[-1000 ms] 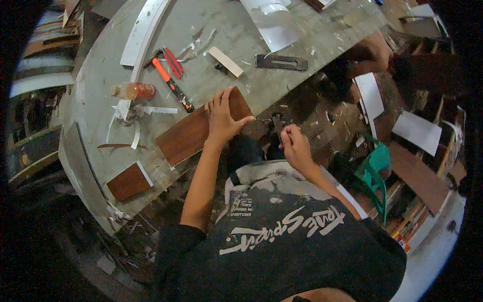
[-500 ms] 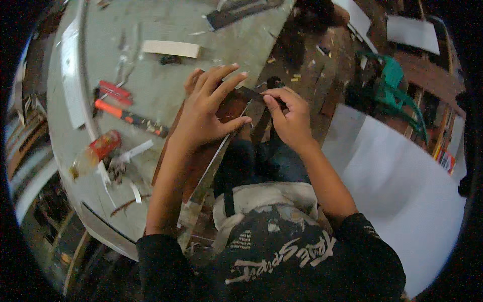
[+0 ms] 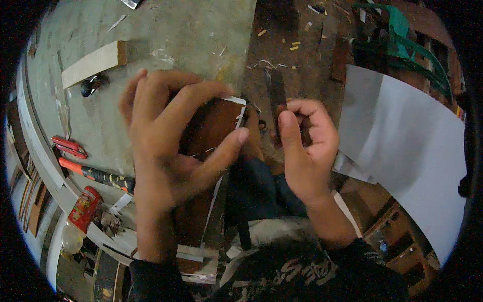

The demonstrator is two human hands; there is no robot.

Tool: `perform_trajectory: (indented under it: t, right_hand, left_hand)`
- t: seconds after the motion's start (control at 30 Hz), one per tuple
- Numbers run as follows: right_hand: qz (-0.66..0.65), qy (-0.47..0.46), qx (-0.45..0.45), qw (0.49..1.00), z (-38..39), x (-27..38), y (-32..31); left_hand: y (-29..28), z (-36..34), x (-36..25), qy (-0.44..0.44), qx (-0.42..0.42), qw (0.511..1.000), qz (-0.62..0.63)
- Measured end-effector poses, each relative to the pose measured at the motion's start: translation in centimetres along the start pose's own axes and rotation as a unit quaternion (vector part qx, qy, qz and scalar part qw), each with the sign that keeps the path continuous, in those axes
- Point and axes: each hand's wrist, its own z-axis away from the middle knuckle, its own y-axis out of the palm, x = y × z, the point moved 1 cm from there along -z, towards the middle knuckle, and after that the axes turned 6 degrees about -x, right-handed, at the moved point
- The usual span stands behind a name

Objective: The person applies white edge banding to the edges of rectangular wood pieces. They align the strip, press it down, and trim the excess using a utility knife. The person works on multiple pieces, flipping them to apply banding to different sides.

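My left hand [image 3: 171, 131] spans the end of a brown board [image 3: 206, 121] with white edges at the workbench's edge, thumb near its right edge and fingers across it. Thin white slivers curl along that edge. My right hand [image 3: 307, 146] grips a dark flat strip tool [image 3: 275, 88], held upright just right of the board's end, apart from it. Left of my left hand lie an orange-and-black tool [image 3: 80, 167], a red cutter-like tool [image 3: 69, 147] and a red-labelled bottle [image 3: 81, 214]. A pale wood block [image 3: 93, 64] and a small black object [image 3: 90, 86] lie beyond them.
The grey-green workbench [image 3: 176, 35] has its edge running away ahead of me. Below on the right are a brown floor [image 3: 287, 25] with yellow scraps, a green plastic chair [image 3: 397, 40] and a large white sheet [image 3: 402, 141].
The view has swung round and nearer to my hands. My right hand has drawn the dark tool back from the board's edge to upright beside it; my left hand stays on the board.
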Motion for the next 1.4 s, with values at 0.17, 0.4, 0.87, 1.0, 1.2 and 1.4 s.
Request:
perform_trajectory:
  t: [0.17,0.4,0.87,1.0,1.2,1.4]
  right_hand:
    - [-0.019,0.038,-0.043,0.998,3.1,-2.9,-1.4]
    - [-0.086,0.066,-0.101,0.989,6.8,-5.7,-4.0]
    - [0.010,0.028,-0.124,0.992,8.0,-7.1,-4.5]
    - [0.003,0.035,-0.138,0.990,8.4,-7.1,-4.7]
    - [0.014,0.013,-0.141,0.990,8.4,-7.3,-4.4]
    - [-0.109,0.036,-0.079,0.990,9.7,-5.4,-3.0]
  left_hand:
    - [1.4,-0.1,-0.6,-0.062,-0.041,0.996,0.058]
    - [0.8,0.1,-0.1,0.013,0.008,0.989,0.148]
    - [2.1,0.8,-2.2,-0.108,-0.058,0.982,0.142]
    - [1.4,-0.2,-2.0,-0.086,-0.026,0.992,0.089]
    - [2.0,-0.3,-2.9,-0.126,-0.080,0.988,0.045]
    - [2.5,-0.4,-2.8,-0.165,-0.103,0.977,0.086]
